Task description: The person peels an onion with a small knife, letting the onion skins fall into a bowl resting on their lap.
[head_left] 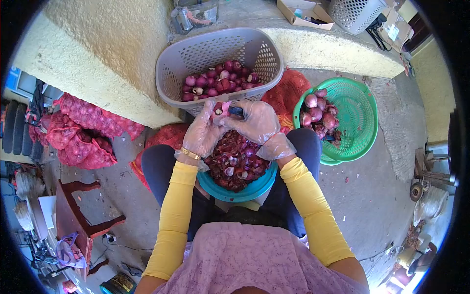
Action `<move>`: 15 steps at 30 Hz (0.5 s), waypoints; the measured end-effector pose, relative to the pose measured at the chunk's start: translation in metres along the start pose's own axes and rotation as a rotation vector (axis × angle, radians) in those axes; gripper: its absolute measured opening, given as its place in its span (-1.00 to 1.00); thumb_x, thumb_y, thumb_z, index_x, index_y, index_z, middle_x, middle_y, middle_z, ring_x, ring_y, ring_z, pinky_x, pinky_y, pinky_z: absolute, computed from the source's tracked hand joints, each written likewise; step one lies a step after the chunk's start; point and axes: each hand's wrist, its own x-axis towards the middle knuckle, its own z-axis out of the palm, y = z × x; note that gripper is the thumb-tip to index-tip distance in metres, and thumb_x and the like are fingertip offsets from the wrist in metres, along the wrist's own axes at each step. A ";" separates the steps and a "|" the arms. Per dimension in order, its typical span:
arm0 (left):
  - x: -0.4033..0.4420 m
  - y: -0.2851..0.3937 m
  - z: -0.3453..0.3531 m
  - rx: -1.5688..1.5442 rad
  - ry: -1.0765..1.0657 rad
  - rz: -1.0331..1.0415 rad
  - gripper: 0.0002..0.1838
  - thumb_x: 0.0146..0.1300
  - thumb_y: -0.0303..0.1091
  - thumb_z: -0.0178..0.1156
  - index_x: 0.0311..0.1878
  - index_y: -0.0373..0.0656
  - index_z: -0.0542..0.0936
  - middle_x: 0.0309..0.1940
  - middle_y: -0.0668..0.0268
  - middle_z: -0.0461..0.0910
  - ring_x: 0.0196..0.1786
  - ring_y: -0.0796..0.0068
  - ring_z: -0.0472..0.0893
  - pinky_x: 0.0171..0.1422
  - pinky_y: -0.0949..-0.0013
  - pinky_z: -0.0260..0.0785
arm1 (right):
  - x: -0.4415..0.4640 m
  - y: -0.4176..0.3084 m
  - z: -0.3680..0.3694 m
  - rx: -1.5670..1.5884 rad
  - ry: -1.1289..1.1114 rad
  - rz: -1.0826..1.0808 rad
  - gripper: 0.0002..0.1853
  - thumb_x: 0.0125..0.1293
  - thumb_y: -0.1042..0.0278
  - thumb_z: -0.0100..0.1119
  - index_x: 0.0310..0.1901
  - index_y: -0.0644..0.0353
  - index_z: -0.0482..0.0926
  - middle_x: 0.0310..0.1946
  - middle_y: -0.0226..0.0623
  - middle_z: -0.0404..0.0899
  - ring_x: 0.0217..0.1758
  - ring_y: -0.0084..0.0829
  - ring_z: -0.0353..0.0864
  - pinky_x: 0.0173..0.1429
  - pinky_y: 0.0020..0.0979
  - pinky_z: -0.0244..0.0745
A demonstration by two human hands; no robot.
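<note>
In the head view, both my hands wear clear plastic gloves and meet above a teal basin (237,197) filled with red onion skins (234,159). My left hand (203,133) is closed around a partly peeled red onion (220,109). A small dark blue-handled tool (236,111) is gripped by my right hand (258,121), close against the onion; its working end is hidden. Just beyond my hands, a grey perforated basket (169,63) contains peeled red onions (215,83). To the right, a green colander (373,117) has several unpeeled onions (316,115) along its left side.
Red mesh sacks of onions (83,130) lie at left beside a yellowish wall (112,59). Another red sack (289,93) sits behind the colander. A wooden stool (81,220) lies at lower left. A cardboard tray (304,14) rests on the ledge (333,49).
</note>
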 end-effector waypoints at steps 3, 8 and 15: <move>0.001 -0.006 -0.007 -0.031 -0.024 0.040 -0.63 0.66 -0.11 0.06 0.26 -0.20 0.49 0.13 0.15 0.63 0.10 0.32 0.64 0.28 0.04 0.60 | -0.004 0.001 0.000 -0.031 -0.024 -0.015 -0.50 0.19 -0.23 0.46 -0.04 0.01 0.81 -0.31 -0.01 0.76 -0.21 0.02 0.77 -0.08 -0.03 0.65; 0.000 -0.012 -0.004 -0.104 -0.024 -0.001 -0.64 0.66 -0.12 0.06 0.23 -0.23 0.50 0.09 0.11 0.63 0.03 0.34 0.66 0.27 0.06 0.60 | -0.005 0.010 0.006 -0.014 0.008 -0.065 -0.57 0.33 -0.19 0.34 -0.04 -0.01 0.81 -0.33 -0.04 0.76 -0.24 0.04 0.75 -0.11 0.00 0.63; 0.009 -0.016 -0.017 -0.322 -0.104 0.046 -0.64 0.64 -0.15 0.09 0.28 -0.19 0.49 0.05 0.18 0.63 0.07 0.32 0.66 0.27 0.08 0.62 | -0.002 -0.004 -0.002 -0.027 -0.144 0.017 -0.55 0.38 -0.17 0.33 -0.02 0.06 0.80 -0.27 0.01 0.76 -0.19 0.09 0.75 -0.07 -0.05 0.65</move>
